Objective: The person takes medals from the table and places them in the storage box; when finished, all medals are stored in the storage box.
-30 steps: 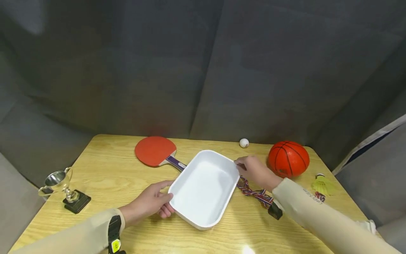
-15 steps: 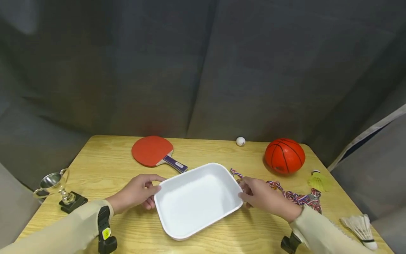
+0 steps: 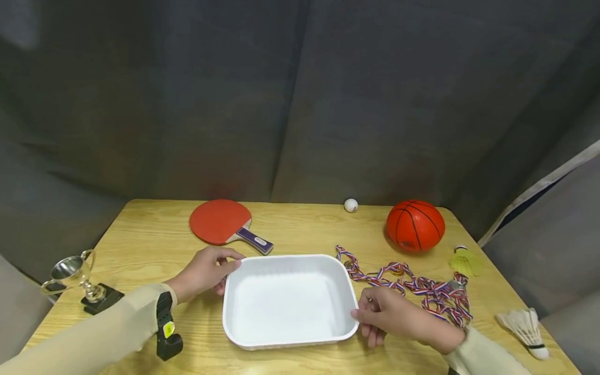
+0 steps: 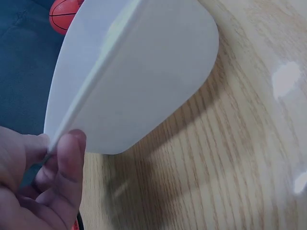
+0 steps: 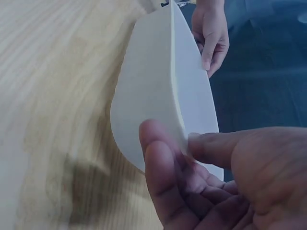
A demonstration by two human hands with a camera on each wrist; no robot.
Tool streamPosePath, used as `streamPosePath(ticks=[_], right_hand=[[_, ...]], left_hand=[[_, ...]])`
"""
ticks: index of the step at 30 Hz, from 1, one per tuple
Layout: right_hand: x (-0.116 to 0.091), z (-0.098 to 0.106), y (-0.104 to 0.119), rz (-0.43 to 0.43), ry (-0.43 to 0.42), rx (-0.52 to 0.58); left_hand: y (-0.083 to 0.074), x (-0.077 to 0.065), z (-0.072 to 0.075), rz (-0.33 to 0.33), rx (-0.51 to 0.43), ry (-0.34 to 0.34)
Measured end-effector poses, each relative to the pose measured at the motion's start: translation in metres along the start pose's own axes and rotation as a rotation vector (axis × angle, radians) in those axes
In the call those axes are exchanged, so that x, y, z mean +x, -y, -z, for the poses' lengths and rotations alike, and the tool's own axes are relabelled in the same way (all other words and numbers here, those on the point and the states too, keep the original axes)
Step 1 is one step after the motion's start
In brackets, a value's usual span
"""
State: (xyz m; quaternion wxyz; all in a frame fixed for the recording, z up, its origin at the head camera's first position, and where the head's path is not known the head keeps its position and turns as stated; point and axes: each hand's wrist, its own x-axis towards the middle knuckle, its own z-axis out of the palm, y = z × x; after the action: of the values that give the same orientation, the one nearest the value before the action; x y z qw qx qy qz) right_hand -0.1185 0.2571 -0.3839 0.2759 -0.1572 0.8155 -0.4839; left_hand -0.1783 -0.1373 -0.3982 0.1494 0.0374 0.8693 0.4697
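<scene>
1. I have the left hand (image 3: 204,273) pinching the smooth white tray with round corners (image 3: 288,304); it grips the left rim, near the far corner.
2. I have the right hand (image 3: 386,316) pinching the right rim, near the close corner.
3. So the tray is right between the hands, touching both, open side up. I can't tell if its bottom touches the pale wooden table (image 3: 300,221).
4. Just past the right hand I see tangled red, white and blue ribbons (image 3: 424,284). Farther past it is a round red ball with black lines (image 3: 415,226).
5. Past the left hand lies a flat red bat with a purple handle (image 3: 219,222).
</scene>
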Motion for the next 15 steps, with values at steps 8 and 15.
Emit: streamPosePath(ticks=[8, 15], right_hand=[[-0.0062, -0.0064, -0.0059, 0.009, -0.014, 0.038], [-0.0087, -0.0036, -0.0022, -0.008, 0.013, 0.009]], left_hand=[[-0.0016, 0.0009, -0.0032, 0.003, -0.04, -0.005], [-0.0028, -0.0005, -0.0067, 0.041, -0.065, -0.02]])
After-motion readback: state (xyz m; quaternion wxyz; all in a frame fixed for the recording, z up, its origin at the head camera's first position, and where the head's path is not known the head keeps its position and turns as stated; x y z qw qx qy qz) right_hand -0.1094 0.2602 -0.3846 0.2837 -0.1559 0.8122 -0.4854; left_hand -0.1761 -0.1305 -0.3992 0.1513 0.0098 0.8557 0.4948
